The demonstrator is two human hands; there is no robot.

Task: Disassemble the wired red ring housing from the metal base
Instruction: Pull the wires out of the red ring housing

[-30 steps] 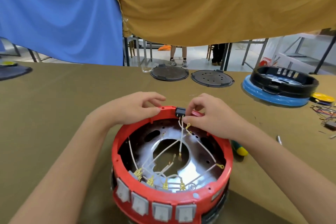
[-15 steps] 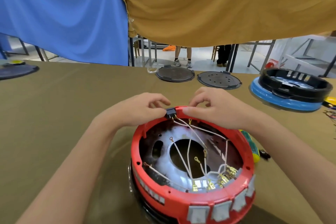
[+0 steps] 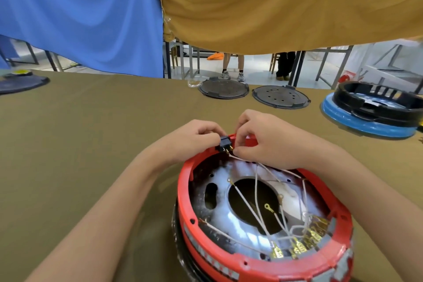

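Starting at the far left, a dark disc was seen at the edge of the olive table, under a blue cloth. The left hand was laid over the far rim of the red ring, its fingers curled and pinching a small black socket seated in that rim. The right hand was placed just beside it, thumb and forefinger pinched together at the socket's right side, where brass pins and a white wire were attached; whether the wire or the socket itself was gripped could not be told.

The ring was seated on top of the metal base, near the table's front edge and right of centre. White wires were strung across the base's central hole to brass terminals on the ring's near side. A black band was seen below the ring.

Farther back, two dark round lids were lain side by side near the table's far edge. At the far right, a black ring was stacked on a blue disc. A mustard cloth was hung above.
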